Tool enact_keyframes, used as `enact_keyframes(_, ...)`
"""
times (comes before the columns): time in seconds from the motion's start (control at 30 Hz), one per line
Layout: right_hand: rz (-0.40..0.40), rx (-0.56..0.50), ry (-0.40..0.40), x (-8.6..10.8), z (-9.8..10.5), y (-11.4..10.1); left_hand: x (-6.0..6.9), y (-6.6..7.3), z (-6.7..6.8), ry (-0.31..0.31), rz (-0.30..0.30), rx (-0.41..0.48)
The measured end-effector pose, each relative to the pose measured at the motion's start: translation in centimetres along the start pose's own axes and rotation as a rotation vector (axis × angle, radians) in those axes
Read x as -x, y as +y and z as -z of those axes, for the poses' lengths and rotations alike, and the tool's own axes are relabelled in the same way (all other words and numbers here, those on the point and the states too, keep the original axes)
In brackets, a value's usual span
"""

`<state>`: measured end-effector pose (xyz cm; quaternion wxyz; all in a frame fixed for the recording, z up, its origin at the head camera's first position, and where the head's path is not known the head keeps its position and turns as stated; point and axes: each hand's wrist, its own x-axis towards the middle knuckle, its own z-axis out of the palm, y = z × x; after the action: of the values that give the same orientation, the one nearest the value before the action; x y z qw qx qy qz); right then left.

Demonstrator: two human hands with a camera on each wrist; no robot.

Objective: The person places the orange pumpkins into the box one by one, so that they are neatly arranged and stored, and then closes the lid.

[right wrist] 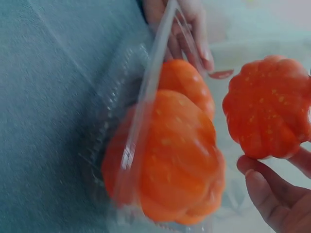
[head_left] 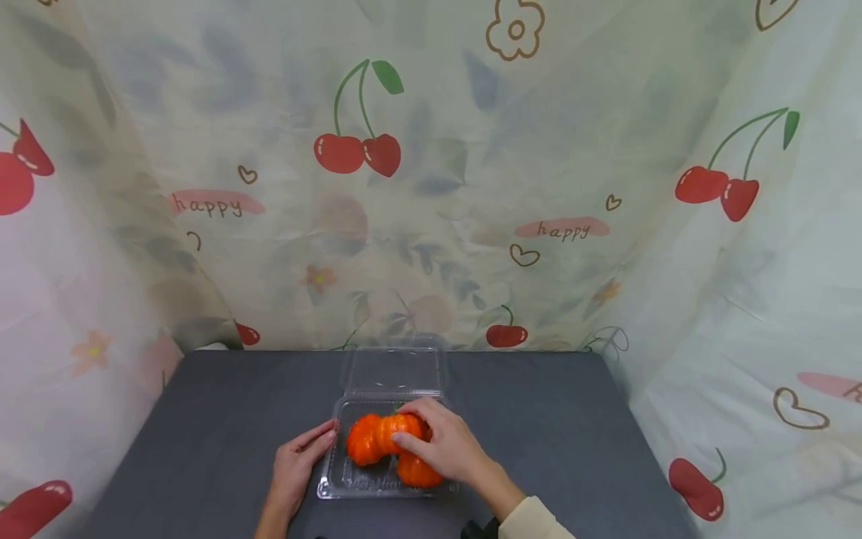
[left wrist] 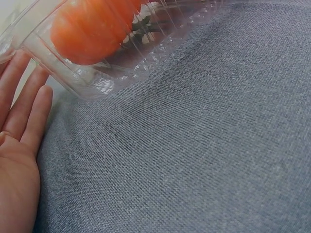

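Note:
My right hand (head_left: 444, 442) grips a small orange pumpkin (head_left: 400, 432) between thumb and fingers. In the right wrist view this ribbed, yellow-speckled pumpkin (right wrist: 269, 108) is held above the rim of a clear plastic clamshell box (head_left: 367, 490). Two more pumpkins sit in the box: one at the left (head_left: 364, 440), one at the front right (head_left: 417, 471). My left hand (head_left: 295, 464) is at the box's left edge. In the left wrist view its fingers (left wrist: 36, 114) lie fairly straight against the clear wall; its thumb is hidden there.
The box's clear lid (head_left: 396, 372) stands open at the back. A dark grey cloth-covered table (head_left: 539, 419) lies beneath. Printed curtains (head_left: 431, 209) with cherries and hearts enclose the back and both sides. A dark object (head_left: 480, 530) shows beneath the right wrist.

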<state>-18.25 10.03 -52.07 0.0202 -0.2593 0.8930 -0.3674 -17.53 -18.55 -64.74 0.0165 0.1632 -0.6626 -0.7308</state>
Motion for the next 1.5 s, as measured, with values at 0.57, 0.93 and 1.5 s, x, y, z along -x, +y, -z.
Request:
enact_keyframes(0.57, 0.164, 0.106, -0.062, 0.2, -2.7, -1.0, 0.0, 0.2, -0.1, -0.013, -0.001, 0.027)
enact_keyframes(0.93, 0.15, 0.116, -0.062, 0.0, -3.7, -1.1, 0.1, 0.0, 0.1, -0.006, 0.0, 0.015)
enact_keyframes(1.5, 0.143, 0.245, -0.121, 0.4, -3.9, -1.5, 0.2, 0.0, 0.0, 0.003, -0.025, 0.015)
